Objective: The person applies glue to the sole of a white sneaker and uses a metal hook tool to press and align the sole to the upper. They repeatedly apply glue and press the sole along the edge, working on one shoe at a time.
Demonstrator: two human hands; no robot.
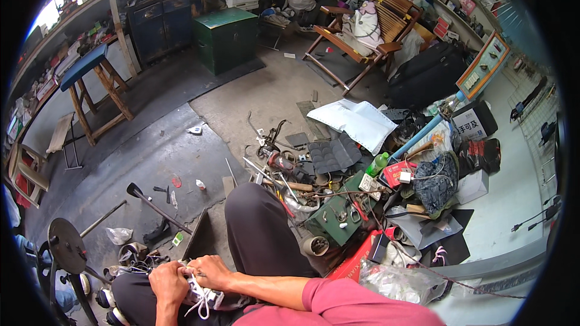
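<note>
You have the pale shoe (195, 291) on your lap, apparently so your thighs can support it and leave both hands free to work on it. Your left hand (168, 284) and right hand (211, 272) are closed with their fingers meeting at its upper edge, seemingly to keep it steady; whether they also pinch something small is hidden. The shoe lies directly beneath and between your 2 hands, its white laces (204, 308) hanging loose below. Tools sit on the green box (327, 224) to your right, probably for easy reach.
</note>
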